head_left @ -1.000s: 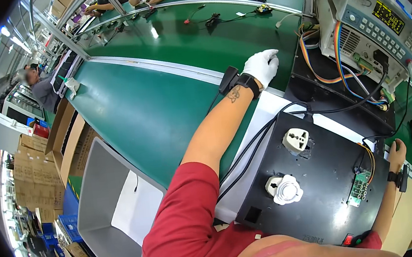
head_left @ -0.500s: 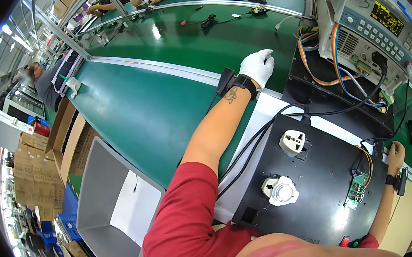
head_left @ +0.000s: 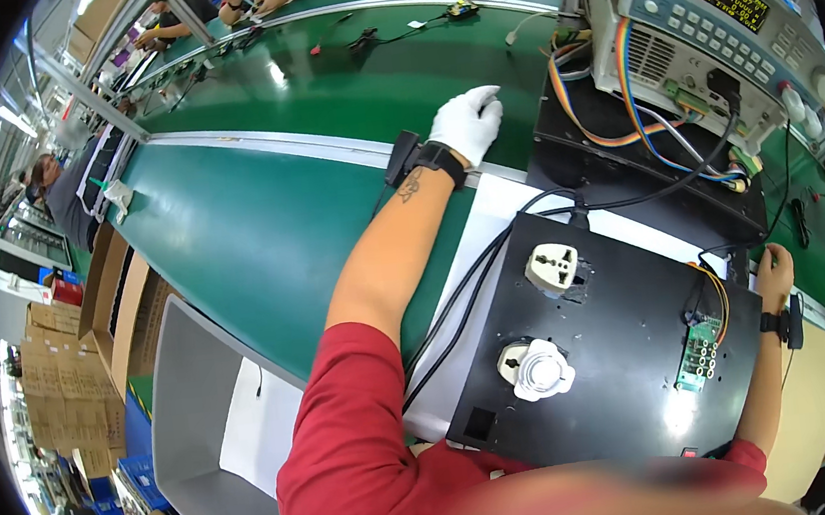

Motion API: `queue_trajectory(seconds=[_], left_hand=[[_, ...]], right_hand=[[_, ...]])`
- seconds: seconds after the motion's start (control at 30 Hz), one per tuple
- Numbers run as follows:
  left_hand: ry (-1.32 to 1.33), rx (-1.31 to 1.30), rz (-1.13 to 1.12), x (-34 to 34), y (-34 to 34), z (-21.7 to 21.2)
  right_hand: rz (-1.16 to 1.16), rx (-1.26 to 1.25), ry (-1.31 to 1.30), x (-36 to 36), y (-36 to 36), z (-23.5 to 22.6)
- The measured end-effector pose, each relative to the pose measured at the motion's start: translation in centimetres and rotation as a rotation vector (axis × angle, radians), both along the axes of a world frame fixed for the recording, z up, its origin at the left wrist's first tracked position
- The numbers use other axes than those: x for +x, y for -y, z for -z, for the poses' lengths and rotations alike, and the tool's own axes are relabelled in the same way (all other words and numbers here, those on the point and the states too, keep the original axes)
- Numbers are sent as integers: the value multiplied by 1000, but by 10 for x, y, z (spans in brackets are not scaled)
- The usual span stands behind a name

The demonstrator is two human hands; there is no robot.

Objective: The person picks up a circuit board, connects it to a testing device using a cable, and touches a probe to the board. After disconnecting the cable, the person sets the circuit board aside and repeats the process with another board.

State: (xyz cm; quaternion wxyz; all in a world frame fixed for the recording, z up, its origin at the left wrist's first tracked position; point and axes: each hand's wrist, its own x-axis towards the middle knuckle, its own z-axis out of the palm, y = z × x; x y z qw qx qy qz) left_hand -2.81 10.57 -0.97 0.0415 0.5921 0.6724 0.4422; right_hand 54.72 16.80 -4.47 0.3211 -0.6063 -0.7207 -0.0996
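Observation:
My left hand (head_left: 467, 127), in a white glove, reaches over the metal rail onto the far green surface. Its fingers are loosely bent and apart, with nothing seen in them. My bare right hand (head_left: 776, 272) is at the right, beyond the black box's right edge. Its fingers are curled, and whatever may be inside them is hidden. Between my arms lies the black box (head_left: 605, 363). On it are a white socket (head_left: 553, 269), a round white plug-like piece (head_left: 542, 372) on a second socket, and a small green circuit board (head_left: 699, 356) with coloured wires.
A grey bench instrument (head_left: 701, 36) with a lit screen stands at the back right, ribbon cables beside it. Black cables (head_left: 458, 303) cross white paper. At the left is a grey bin (head_left: 191, 401). Wired parts (head_left: 447, 14) lie on the far surface, where other people sit.
The whole view has shifted, so the bench and the instrument appear farther left and a little higher. Both hands stay at about the same places relative to the rail and box.

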Motion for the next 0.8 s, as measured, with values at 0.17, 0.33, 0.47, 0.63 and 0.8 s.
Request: queue_trajectory(seconds=[0.17, 0.33, 0.47, 0.63, 0.8], left_hand=[[-218, 212, -66, -2, 2, 2], [-269, -178, 91, -11, -3, 4], [-336, -257, 22, -17, 8, 12], [-229, -200, 8, -7, 44, 27], [-26, -135, 1, 3, 47, 16]], right_hand=[[-39, 0, -25, -16, 13, -13], [-38, 82, -79, -31, 20, -20], [31, -98, -68, -36, 4, -32], [10, 127, 247, -13, -33, -42], [128, -280, 530, 29, -31, -43]])
